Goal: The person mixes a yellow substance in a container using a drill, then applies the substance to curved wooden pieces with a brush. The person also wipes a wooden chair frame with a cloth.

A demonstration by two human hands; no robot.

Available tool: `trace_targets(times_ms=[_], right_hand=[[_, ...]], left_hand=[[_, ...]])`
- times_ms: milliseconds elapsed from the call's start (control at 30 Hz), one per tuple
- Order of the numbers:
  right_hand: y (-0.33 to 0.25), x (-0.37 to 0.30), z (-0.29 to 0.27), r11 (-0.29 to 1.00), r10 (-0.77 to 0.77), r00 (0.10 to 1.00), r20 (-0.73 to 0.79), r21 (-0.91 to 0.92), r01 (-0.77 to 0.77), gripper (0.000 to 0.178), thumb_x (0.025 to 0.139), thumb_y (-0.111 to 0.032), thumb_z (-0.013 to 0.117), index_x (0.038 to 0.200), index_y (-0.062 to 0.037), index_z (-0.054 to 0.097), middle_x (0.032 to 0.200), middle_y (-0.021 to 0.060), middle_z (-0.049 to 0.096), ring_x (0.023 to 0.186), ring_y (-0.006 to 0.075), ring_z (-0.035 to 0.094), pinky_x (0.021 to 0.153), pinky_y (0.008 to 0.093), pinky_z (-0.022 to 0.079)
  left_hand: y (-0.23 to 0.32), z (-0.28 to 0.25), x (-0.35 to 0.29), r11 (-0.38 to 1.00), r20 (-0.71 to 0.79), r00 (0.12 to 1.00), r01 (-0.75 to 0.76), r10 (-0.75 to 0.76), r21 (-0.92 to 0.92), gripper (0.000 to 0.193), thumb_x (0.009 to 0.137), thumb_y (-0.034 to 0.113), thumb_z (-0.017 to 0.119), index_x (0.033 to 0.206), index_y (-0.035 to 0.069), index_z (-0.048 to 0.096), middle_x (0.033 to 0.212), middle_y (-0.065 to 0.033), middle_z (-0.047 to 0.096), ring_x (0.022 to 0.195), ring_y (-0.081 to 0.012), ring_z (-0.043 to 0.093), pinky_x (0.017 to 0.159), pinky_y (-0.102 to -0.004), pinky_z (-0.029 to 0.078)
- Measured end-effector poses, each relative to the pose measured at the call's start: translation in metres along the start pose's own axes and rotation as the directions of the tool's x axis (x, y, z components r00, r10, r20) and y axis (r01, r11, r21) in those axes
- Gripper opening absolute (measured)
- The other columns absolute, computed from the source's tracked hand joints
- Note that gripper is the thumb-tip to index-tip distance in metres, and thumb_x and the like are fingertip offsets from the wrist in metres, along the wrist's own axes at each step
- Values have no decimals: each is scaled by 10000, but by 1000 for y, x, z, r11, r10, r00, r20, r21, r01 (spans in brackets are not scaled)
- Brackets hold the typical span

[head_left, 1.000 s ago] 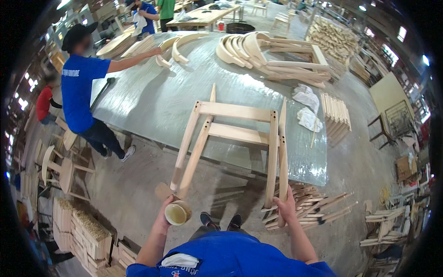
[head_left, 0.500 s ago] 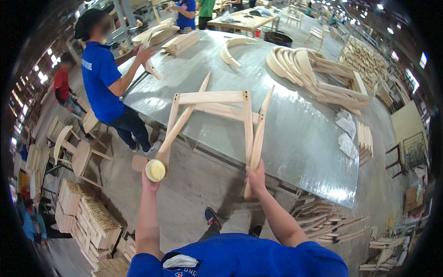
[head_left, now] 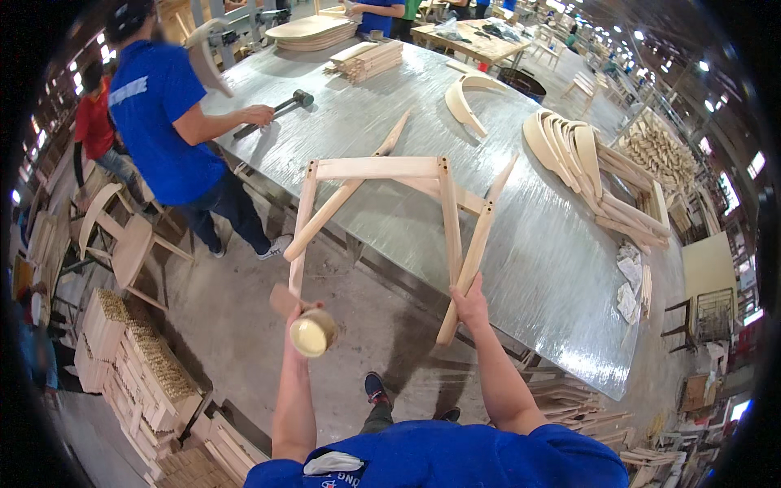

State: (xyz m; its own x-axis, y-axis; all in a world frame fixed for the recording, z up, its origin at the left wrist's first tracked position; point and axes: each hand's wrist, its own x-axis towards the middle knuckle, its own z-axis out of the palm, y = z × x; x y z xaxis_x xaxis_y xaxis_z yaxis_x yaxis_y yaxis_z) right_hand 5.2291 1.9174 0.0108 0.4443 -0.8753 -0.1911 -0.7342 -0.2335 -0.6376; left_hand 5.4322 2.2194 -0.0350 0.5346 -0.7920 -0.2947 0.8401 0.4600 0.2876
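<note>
My left hand is closed around a round cup with pale yellow contents. The cup's open top faces up, slightly tilted. The lower end of one leg of a wooden chair frame reaches that same hand; whether the fingers also grip it is hidden. My right hand is wrapped round the frame's right-hand legs, near their lower ends. The frame has a straight top rail with dark holes at its corners and slanting tapered legs. It is held up over the near edge of a metal-topped table.
At left, a co-worker in blue holds a mallet over the table. Curved chair parts lie at its far right, wood strips at the back. A chair and stacked wood stand on my left.
The cup has come lower and nearer to me, tilting slightly, with my left hand. The co-worker, earlier handling a curved wooden part with both hands, now has a mallet in one hand.
</note>
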Motion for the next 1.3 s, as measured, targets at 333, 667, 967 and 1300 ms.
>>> trace_targets(times_ms=[333,667,967,1300], right_hand=[[-25,-53,-27,811,-367,929,43,504,297,292,890,-266,530,1073,-50,602,743,38,555,671,152,545,621,274,441],[89,-54,-136,439,-56,986,157,891,-117,213,895,-263,560,949,-64,613,655,-53,495,533,25,440,469,188,348],[321,19,-300,749,284,925,-252,661,-50,293,826,-290,584,961,-35,639,747,4,596,629,101,531,553,277,442],[435,139,-396,956,-194,599,-777,-287,-62,261,794,-212,560,942,-13,641,743,149,624,713,334,600,657,434,463]], left_hand=[[-52,80,18,927,-139,982,165,-124,337,343,881,333,462,979,21,568,887,-129,646,774,-245,639,698,-382,528],[-258,233,78,253,-9,768,223,-641,941,310,881,256,547,1050,-3,568,904,-49,620,773,-112,591,658,-251,477],[-359,249,101,339,90,878,86,-470,937,264,925,196,473,1099,1,515,977,-101,592,776,-165,584,681,-317,520],[-243,203,48,324,-7,803,-232,597,917,167,913,161,496,908,32,603,702,-23,581,502,-63,481,474,-215,411]])
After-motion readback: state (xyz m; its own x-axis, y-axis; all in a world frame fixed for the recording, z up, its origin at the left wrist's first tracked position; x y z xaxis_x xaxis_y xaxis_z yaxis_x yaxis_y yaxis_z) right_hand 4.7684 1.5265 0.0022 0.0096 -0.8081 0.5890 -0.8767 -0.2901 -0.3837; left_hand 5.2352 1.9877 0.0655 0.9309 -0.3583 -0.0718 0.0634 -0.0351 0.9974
